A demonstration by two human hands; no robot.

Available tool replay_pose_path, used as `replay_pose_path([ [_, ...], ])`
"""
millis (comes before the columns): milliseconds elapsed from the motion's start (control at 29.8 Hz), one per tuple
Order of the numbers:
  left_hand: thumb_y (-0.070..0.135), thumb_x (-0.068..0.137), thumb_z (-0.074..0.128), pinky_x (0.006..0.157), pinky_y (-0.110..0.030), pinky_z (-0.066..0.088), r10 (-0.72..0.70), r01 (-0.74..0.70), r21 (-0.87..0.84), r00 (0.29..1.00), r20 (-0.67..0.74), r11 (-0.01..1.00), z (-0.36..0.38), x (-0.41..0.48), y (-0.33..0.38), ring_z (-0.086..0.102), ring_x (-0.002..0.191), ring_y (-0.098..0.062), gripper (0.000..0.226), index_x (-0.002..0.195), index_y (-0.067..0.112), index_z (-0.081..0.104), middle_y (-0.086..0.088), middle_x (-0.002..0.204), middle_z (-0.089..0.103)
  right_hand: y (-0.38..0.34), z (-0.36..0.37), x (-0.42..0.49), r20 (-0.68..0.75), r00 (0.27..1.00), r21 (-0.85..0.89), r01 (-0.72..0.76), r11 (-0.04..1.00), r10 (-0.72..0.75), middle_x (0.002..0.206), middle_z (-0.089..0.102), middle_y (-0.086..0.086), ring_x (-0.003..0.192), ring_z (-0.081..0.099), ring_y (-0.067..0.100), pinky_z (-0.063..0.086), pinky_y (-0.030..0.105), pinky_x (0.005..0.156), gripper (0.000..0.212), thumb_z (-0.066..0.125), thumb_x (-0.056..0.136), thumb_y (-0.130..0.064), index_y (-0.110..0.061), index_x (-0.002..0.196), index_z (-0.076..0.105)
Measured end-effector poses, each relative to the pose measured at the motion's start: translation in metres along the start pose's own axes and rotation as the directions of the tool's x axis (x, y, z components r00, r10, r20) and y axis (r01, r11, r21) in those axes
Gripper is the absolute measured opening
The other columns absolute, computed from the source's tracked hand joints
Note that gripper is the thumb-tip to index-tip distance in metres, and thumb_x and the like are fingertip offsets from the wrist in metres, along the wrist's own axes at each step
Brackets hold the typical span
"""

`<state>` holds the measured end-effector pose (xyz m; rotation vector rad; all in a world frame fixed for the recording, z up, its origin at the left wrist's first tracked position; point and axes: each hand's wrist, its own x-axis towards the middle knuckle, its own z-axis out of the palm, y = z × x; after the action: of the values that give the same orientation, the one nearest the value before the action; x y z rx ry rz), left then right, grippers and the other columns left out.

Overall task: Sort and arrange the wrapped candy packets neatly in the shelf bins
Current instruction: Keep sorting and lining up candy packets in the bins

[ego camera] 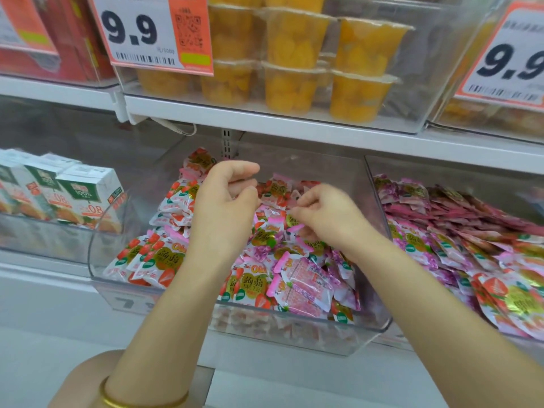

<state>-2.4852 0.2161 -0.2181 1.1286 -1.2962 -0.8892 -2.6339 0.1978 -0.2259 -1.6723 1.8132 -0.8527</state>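
A clear plastic shelf bin point(294, 334) in the middle holds a loose heap of wrapped candy packets point(259, 278), red-strawberry ones mixed with pink-purple ones. My left hand point(226, 201) hovers over the back of the heap with its fingers curled; I see no packet in it. My right hand point(326, 214) is down in the heap and pinches a pink-edged packet point(294, 225) between thumb and fingers. A second bin point(459, 166) to the right is filled with pink-purple packets point(459, 231), several stacked in rows, with a few strawberry ones at its front.
Small juice cartons point(73, 195) stand in the bin to the left. The shelf above carries cups of yellow fruit point(294, 60) in a clear bin, with 9.9 price tags point(141, 30) hanging in front. The white shelf edge point(323, 128) runs just above my hands.
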Motion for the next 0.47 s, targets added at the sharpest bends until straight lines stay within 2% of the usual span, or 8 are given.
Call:
replay_pose_path([
  [67,-0.001,0.091,0.048,0.092,-0.034,0.052,0.003,-0.003,-0.003,1.0,-0.007,1.0,0.0,-0.001,0.001,0.059,0.103,0.0,0.032,0.106,0.025,0.058,0.008,0.108,0.062,0.002,0.015,-0.001,0.113,0.991,-0.213,-0.044,0.976,0.069,0.065,0.056,0.013,0.059,0.057,0.027,0.051,0.039,0.06,0.04,0.055,0.091,-0.04,-0.007,0.069,0.051],
  [134,-0.001,0.09,0.048,0.092,-0.035,0.052,0.005,-0.005,0.001,1.0,-0.009,1.0,0.0,-0.002,0.002,0.059,0.102,0.0,0.033,0.106,0.026,0.058,0.008,0.108,0.062,0.001,0.031,0.0,0.105,0.987,-0.356,-0.075,0.931,0.12,0.059,0.045,0.003,0.053,0.044,0.02,0.034,0.03,0.048,0.053,0.05,0.087,-0.058,-0.013,0.062,0.037],
  [201,-0.001,0.09,0.048,0.092,-0.035,0.052,0.002,-0.002,0.002,1.0,-0.011,1.0,0.001,-0.003,0.002,0.059,0.101,-0.001,0.033,0.105,0.026,0.058,0.008,0.107,0.062,0.002,0.044,0.002,0.043,0.99,-0.46,-0.097,0.883,0.132,0.063,0.047,0.0,0.056,0.045,0.018,0.029,0.027,0.046,0.056,0.053,0.08,-0.066,-0.015,0.064,0.036],
  [268,-0.001,0.09,0.048,0.091,-0.035,0.052,0.005,-0.005,0.003,1.0,-0.009,1.0,0.001,-0.004,0.002,0.06,0.101,-0.001,0.032,0.104,0.027,0.058,0.007,0.106,0.062,0.003,0.048,0.004,0.024,0.995,-0.467,-0.072,0.882,0.094,0.062,0.044,-0.002,0.056,0.042,0.016,0.027,0.027,0.046,0.055,0.06,0.078,-0.063,-0.016,0.063,0.036],
  [335,0.0,0.091,0.048,0.092,-0.036,0.052,0.007,-0.007,0.005,1.0,-0.01,1.0,0.0,-0.004,0.002,0.06,0.101,-0.001,0.032,0.104,0.027,0.058,0.008,0.106,0.062,0.006,0.047,0.007,0.036,0.999,-0.321,0.002,0.947,0.011,0.059,0.038,-0.001,0.053,0.036,0.016,0.028,0.029,0.049,0.052,0.069,0.078,-0.048,-0.015,0.06,0.033],
  [369,0.0,0.091,0.048,0.092,-0.035,0.052,0.007,-0.007,0.01,1.0,-0.01,1.0,0.0,-0.003,0.002,0.06,0.101,-0.001,0.031,0.104,0.027,0.058,0.008,0.106,0.062,0.006,0.043,0.006,0.021,0.999,-0.186,0.03,0.982,-0.027,0.058,0.037,0.0,0.053,0.036,0.017,0.03,0.029,0.051,0.05,0.073,0.078,-0.038,-0.015,0.058,0.033],
  [469,0.002,0.091,0.049,0.092,-0.034,0.052,0.009,-0.009,0.019,1.0,-0.004,1.0,0.0,-0.002,0.002,0.059,0.101,0.0,0.031,0.104,0.029,0.058,0.01,0.105,0.062,0.001,0.02,-0.001,-0.095,0.994,0.207,0.069,0.976,-0.05,0.063,0.051,0.005,0.058,0.049,0.016,0.045,0.036,0.061,0.031,0.073,0.08,-0.021,-0.005,0.063,0.053],
])
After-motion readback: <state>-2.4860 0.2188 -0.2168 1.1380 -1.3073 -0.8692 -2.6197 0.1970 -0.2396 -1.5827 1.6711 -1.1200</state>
